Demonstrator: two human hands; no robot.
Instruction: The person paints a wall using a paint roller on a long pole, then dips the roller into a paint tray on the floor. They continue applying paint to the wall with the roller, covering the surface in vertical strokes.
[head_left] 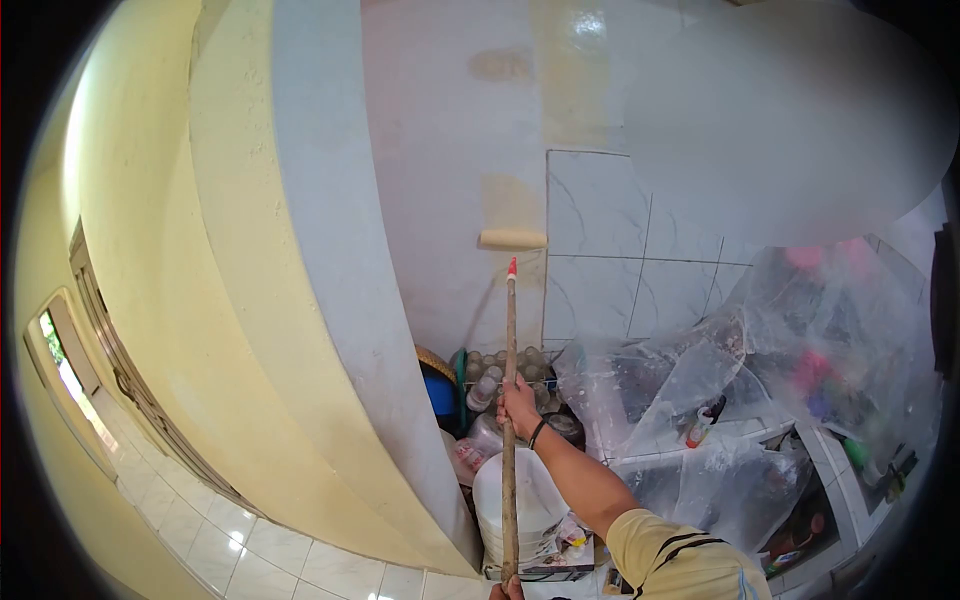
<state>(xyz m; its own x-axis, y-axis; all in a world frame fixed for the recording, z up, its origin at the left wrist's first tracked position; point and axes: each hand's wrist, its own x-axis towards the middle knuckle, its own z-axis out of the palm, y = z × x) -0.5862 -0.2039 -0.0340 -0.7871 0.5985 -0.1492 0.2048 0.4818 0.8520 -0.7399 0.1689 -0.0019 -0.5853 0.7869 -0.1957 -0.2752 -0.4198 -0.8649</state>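
Plainly, the right hand (pixel 518 402) is closed around a wooden pole (pixel 511 330), a dark band on its wrist. The left hand (pixel 507 590) is at the pole's lower part, but the bottom edge cuts it off; how tightly it is closed cannot be told. A roller (pixel 513 240) lies level against the wall (pixel 440 150), just beyond the pole's red tip (pixel 513 268); the link between them is hard to make out. Above the roller is a yellow patch (pixel 510 202), and tiles (pixel 597 205) begin just to its right. A smooth grey blur hides the upper right of the view. Clear plastic (pixel 660 385) covers much of the counter, its creases obscuring the pink and dark things beneath. Behind the right hand, jars (pixel 484 388) stand close together, partly hidden by the hand and pole. Below, the pole crosses in front of a white tub (pixel 535 500), and dark rounded corners crop the scene.
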